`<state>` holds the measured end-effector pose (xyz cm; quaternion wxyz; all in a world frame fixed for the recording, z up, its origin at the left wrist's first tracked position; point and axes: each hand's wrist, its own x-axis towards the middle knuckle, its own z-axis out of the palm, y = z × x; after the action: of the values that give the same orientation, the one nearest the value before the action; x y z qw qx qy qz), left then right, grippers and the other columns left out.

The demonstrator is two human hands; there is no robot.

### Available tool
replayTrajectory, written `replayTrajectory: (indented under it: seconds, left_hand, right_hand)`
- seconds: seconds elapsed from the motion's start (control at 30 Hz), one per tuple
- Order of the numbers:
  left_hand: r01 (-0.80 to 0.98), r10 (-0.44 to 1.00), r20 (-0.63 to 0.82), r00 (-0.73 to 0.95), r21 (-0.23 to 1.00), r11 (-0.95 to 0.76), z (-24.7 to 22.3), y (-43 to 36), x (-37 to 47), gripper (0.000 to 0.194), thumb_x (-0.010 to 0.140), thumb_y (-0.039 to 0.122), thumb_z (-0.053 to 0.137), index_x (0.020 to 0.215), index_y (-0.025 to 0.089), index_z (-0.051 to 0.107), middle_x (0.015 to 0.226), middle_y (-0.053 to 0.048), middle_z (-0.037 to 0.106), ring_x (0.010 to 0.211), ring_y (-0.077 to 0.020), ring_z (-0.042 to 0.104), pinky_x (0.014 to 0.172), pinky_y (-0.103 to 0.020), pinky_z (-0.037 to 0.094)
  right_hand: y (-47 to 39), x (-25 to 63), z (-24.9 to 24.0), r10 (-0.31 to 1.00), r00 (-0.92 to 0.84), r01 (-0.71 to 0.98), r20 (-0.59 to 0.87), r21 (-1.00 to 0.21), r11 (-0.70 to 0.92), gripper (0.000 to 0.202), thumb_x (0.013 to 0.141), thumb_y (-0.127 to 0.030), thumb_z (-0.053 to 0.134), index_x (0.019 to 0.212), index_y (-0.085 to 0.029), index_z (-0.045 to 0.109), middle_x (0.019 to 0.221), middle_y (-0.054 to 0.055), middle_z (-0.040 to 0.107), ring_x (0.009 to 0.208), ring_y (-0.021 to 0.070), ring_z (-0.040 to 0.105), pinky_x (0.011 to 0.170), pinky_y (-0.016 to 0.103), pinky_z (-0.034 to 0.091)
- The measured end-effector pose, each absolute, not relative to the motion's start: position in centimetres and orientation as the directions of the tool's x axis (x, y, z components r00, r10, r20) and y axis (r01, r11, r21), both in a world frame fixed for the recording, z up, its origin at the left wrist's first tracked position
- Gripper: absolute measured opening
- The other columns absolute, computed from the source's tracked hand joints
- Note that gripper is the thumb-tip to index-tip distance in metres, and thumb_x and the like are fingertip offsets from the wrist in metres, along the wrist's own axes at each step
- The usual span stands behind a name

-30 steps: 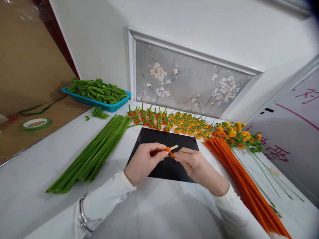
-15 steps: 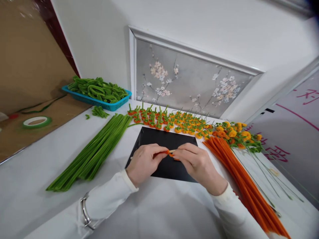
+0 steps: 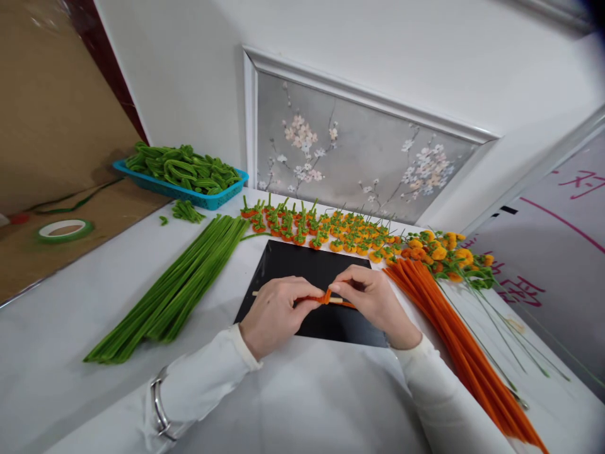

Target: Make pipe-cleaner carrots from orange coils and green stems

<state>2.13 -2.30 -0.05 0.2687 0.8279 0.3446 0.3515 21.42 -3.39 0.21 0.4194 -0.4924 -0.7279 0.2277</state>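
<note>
Over a black board, my left hand is closed around a thin wooden stick, whose other end pokes out on the hand's far left side. An orange pipe cleaner is wound round the stick at the left fingertips. My right hand pinches that pipe cleaner between thumb and forefinger, just above the stick. Part of the orange strand shows beneath the right hand; the remainder is hidden by the fingers.
Green pipe cleaners lie left of the board, orange ones right. Behind stand rows of small orange and yellow flower heads. A blue basket holds green loops. Finished-looking flowers lie right; green tape sits left.
My right hand has shifted slightly right, and its fingers now lift the orange strand above the stick. More of the stick shows on both sides. The left hand has barely moved.
</note>
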Motion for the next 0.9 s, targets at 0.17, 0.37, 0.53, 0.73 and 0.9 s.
replayTrajectory:
  seconds: [0.17, 0.37, 0.53, 0.73, 0.9]
  left_hand:
    - [0.323, 0.82, 0.37, 0.437, 0.786, -0.527, -0.4, -2.0, 2.2, 0.017, 0.079, 0.013, 0.057, 0.086, 0.018, 0.072, 0.084, -0.003, 0.072, 0.074, -0.0148, 0.063, 0.067, -0.023, 0.048]
    - [0.238, 0.834, 0.29, 0.47, 0.868, -0.436, 0.0, 0.1, 2.6, 0.023, 0.079, 0.017, 0.055, 0.096, 0.015, 0.07, 0.082, -0.003, 0.072, 0.068, -0.0132, 0.063, 0.066, -0.023, 0.051]
    - [0.242, 0.811, 0.361, 0.46, 0.828, -0.506, 0.5, 2.1, 3.4, 0.031, 0.077, 0.018, 0.057, 0.105, 0.015, 0.069, 0.093, -0.006, 0.073, 0.081, -0.0174, 0.065, 0.074, -0.026, 0.052]
    - [0.3, 0.826, 0.383, 0.413, 0.799, -0.521, -0.3, 3.1, 4.2, 0.024, 0.077, 0.018, 0.057, 0.096, 0.016, 0.072, 0.086, -0.005, 0.072, 0.076, -0.0166, 0.065, 0.07, -0.024, 0.051]
    - [0.432, 0.826, 0.37, 0.426, 0.719, -0.545, -0.3, 3.0, 4.2, 0.023, 0.078, 0.017, 0.058, 0.095, 0.017, 0.073, 0.073, -0.003, 0.066, 0.065, -0.0136, 0.06, 0.062, -0.022, 0.046]
  right_hand:
    - [-2.5, 21.5, -1.2, 0.962, -0.184, 0.45, 0.2, -0.853, 0.263, 0.028, 0.085, -0.038, 0.053, 0.074, -0.015, 0.065, 0.057, -0.001, 0.055, 0.049, 0.0088, 0.046, 0.045, 0.019, 0.036]
    - [-1.7, 21.6, -1.3, 0.938, -0.227, 0.466, 0.261, -0.817, 0.34, 0.027, 0.089, -0.031, 0.045, 0.072, -0.016, 0.059, 0.056, -0.003, 0.055, 0.047, 0.008, 0.044, 0.046, 0.019, 0.034]
    - [-1.2, 21.6, -0.8, 0.906, -0.202, 0.566, 0.372, -0.71, 0.418, 0.029, 0.09, -0.027, 0.044, 0.067, -0.017, 0.058, 0.059, -0.002, 0.055, 0.052, 0.0099, 0.048, 0.052, 0.021, 0.037]
    - [-1.7, 21.5, -1.0, 0.822, -0.276, 0.784, 0.498, -0.378, 0.493, 0.025, 0.091, -0.018, 0.042, 0.077, -0.018, 0.062, 0.069, 0.002, 0.06, 0.062, 0.0134, 0.054, 0.057, 0.024, 0.04]
    - [-2.7, 21.3, -0.8, 0.776, -0.29, 0.902, 0.56, -0.112, 0.417, 0.022, 0.093, -0.02, 0.042, 0.088, -0.018, 0.064, 0.084, 0.006, 0.063, 0.075, 0.0166, 0.058, 0.063, 0.026, 0.041]
